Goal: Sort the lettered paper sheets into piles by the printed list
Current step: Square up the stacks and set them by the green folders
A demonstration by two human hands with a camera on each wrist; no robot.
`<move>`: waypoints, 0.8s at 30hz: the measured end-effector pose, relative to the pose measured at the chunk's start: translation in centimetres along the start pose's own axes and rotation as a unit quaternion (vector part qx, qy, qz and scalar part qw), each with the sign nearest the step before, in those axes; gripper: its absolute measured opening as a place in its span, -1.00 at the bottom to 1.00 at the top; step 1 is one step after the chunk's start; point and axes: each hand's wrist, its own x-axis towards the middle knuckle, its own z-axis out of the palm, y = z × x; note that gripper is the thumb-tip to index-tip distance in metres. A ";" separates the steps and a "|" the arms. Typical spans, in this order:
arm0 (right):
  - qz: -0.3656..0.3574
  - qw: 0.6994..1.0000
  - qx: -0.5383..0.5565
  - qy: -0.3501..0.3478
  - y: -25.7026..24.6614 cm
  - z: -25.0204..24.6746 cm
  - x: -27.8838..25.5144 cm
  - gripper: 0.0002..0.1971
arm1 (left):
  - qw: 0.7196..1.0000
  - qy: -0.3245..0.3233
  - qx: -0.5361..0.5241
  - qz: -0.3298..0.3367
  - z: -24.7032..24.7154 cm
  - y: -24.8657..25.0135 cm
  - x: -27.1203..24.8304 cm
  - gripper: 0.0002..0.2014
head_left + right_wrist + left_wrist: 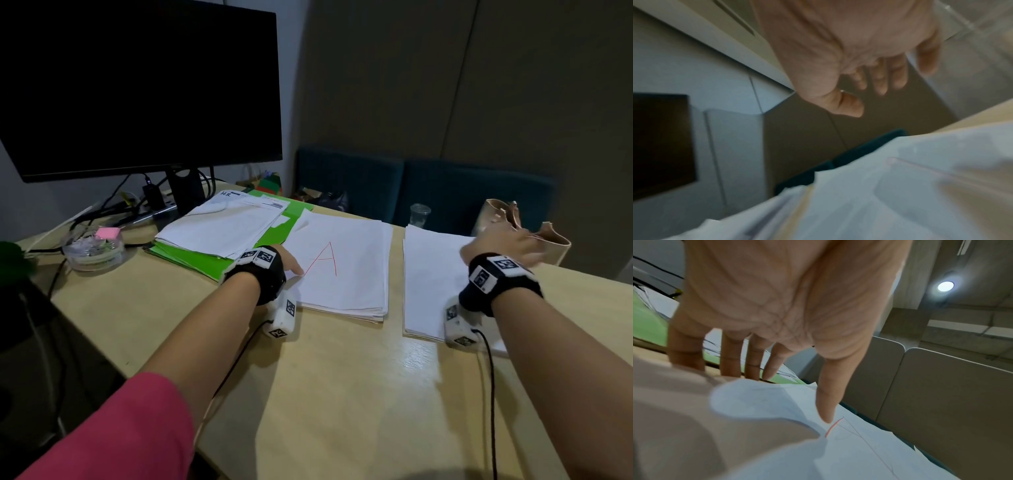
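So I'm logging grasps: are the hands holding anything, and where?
Nothing is held. The left hand presses the A sheet near its left edge; the right hand hovers open.

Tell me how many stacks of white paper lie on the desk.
3: one on the green folder beside the black monitor, the middle stack with the red A, one under the right hand.

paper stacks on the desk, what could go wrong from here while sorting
1. The left hand touches the A pile only at its left edge, so sliding a sheet could skew the already uneven stack.
2. The right hand hangs above the blank-topped pile, close to the beige bag and plastic cup; a quick sweep might knock them.
3. The papers on the green folder lie right beside the A pile and could get mixed in.
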 end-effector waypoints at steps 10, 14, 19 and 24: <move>-0.199 0.926 -0.025 -0.321 -9.2 4.2 -4.9 -0.62 | 1.000 -0.016 -0.013 0.001 -1.1 -1.0 2.9 -0.16; -0.211 0.926 -0.118 -0.289 -10.2 3.9 -4.4 -0.61 | 0.999 -0.029 -0.012 0.024 -1.2 -0.4 4.4 -0.15; -0.154 0.945 -0.080 -0.277 -11.5 5.3 -2.7 -0.60 | 0.997 -0.053 -0.006 0.048 -1.9 -0.2 6.1 -0.23; -0.105 0.951 0.158 -0.246 -16.8 7.9 -3.7 -0.63 | 0.999 0.028 -0.025 0.024 -6.6 -3.5 8.8 -0.36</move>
